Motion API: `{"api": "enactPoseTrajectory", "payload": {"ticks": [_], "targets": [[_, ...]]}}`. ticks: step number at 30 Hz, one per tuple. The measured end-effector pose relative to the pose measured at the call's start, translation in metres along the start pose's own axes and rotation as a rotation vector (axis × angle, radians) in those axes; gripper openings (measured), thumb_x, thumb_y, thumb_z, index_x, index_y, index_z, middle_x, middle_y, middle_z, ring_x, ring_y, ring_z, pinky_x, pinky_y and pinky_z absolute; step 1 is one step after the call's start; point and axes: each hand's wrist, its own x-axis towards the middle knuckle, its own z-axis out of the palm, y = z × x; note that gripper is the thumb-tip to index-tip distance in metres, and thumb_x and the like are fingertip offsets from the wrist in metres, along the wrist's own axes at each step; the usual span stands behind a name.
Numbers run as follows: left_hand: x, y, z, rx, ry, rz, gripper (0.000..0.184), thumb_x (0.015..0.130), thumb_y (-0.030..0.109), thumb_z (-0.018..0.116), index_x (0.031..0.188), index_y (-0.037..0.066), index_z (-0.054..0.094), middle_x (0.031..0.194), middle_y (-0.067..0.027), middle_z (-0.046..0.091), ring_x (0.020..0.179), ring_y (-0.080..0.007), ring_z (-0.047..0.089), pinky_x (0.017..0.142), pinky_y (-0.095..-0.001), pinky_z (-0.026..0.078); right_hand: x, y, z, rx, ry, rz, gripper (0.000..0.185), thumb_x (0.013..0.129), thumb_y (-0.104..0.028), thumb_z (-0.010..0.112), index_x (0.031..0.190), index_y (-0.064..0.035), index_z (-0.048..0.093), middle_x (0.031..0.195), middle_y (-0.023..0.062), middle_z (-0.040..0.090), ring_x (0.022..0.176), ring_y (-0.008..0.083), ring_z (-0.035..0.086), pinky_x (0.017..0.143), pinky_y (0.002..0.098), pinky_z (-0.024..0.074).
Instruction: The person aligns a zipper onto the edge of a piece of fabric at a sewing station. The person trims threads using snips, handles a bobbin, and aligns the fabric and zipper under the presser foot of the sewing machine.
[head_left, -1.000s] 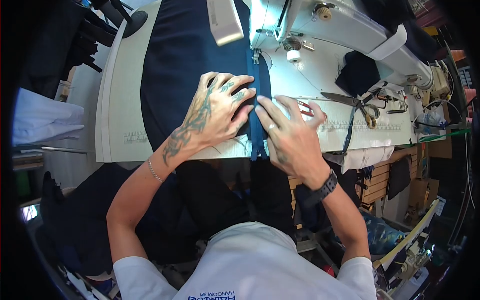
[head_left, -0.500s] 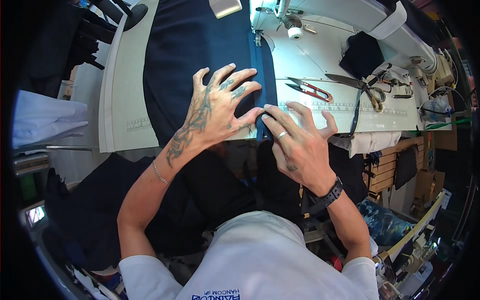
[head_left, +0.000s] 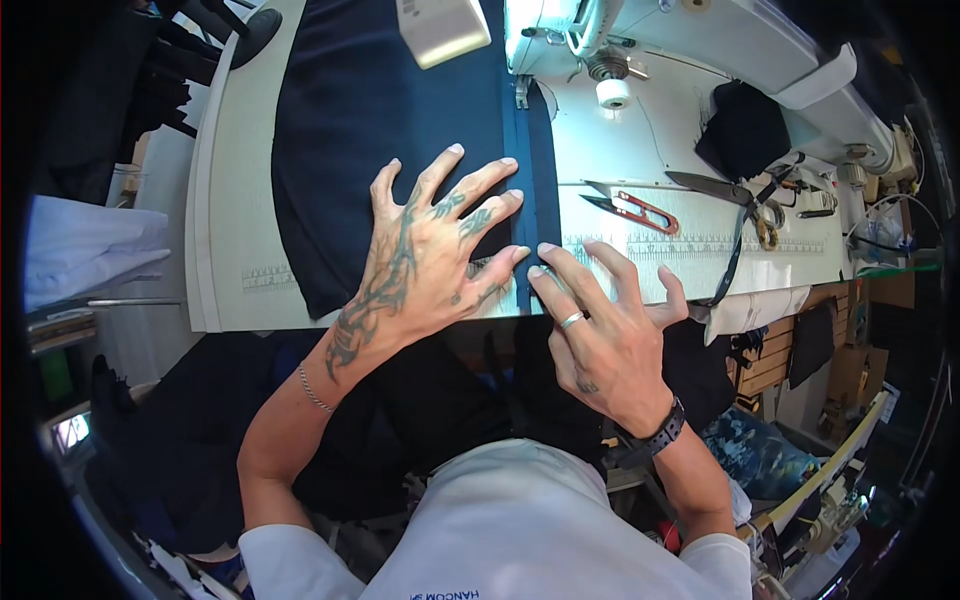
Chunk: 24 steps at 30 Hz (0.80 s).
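Dark navy fabric (head_left: 400,100) lies on the sewing table, with a long narrow folded strip (head_left: 522,170) running along its right part up to the presser foot (head_left: 522,92). My left hand (head_left: 425,245) is spread flat on the fabric, its fingertips by the strip's left side and its thumb tip on the strip near the table's front edge. My right hand (head_left: 610,335) is opposite, two fingertips touching the strip's right side close to my left thumb. Its other fingers are spread apart and its thumb is tucked low, mostly hidden.
The sewing machine (head_left: 690,40) stands at the back right. Red-handled thread snips (head_left: 640,212) and large scissors (head_left: 735,192) lie on the table (head_left: 225,220), right of my right hand. Beyond them is a dark cloth piece (head_left: 742,130). Folded white cloth (head_left: 95,250) sits far left.
My right fingertips have spread slightly and parted from my left thumb, uncovering the strip between them. The whole view has shifted a little; both hands stay by the strip's front end.
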Motion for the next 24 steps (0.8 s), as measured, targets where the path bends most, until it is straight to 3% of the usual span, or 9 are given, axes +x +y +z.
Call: {"api": "enactPoseTrajectory", "payload": {"ticks": [9,11,16,24], "targets": [[0.028,-0.026,0.009,0.018,0.040,0.006,0.048,0.102,0.047,0.070,0.140,0.018,0.072,0.164,0.0016,0.055,0.154,-0.0335,0.045,0.121,-0.0749,0.028,0.036,0.015,0.003,0.004,-0.014,-0.002,0.057,0.078,-0.007,0.073,0.133,-0.0196,0.076,0.151,-0.0029,0.066,0.141,0.0265,0.057,0.122,0.0603,0.0135],[0.035,-0.030,0.007,0.010,0.013,-0.011,0.048,0.102,0.047,0.072,0.141,0.020,0.071,0.166,0.0019,0.054,0.156,-0.0338,0.043,0.124,-0.0726,0.026,0.045,0.019,0.003,-0.001,-0.018,-0.022,0.049,0.081,-0.010,0.075,0.130,-0.0157,0.076,0.147,-0.0016,0.066,0.139,0.0269,0.057,0.117,0.0630,0.0174],[0.051,-0.044,0.009,-0.013,-0.021,-0.033,0.048,0.102,0.047,0.072,0.142,0.021,0.070,0.168,0.0022,0.052,0.159,-0.0344,0.040,0.127,-0.0705,0.023,0.064,0.028,0.004,-0.026,-0.039,-0.020,0.056,0.079,-0.008,0.071,0.134,-0.0185,0.075,0.151,-0.0028,0.065,0.143,0.0257,0.054,0.119,0.0607,0.0191],[0.077,-0.068,0.012,-0.076,-0.001,-0.038,0.051,0.103,0.050,0.068,0.142,0.017,0.072,0.158,-0.0088,0.061,0.157,-0.0363,0.043,0.127,-0.0678,0.023,0.092,0.042,0.007,-0.029,-0.017,-0.035,0.054,0.083,-0.008,0.069,0.136,-0.0161,0.074,0.150,-0.0013,0.064,0.143,0.0269,0.053,0.118,0.0644,0.0223]]}}
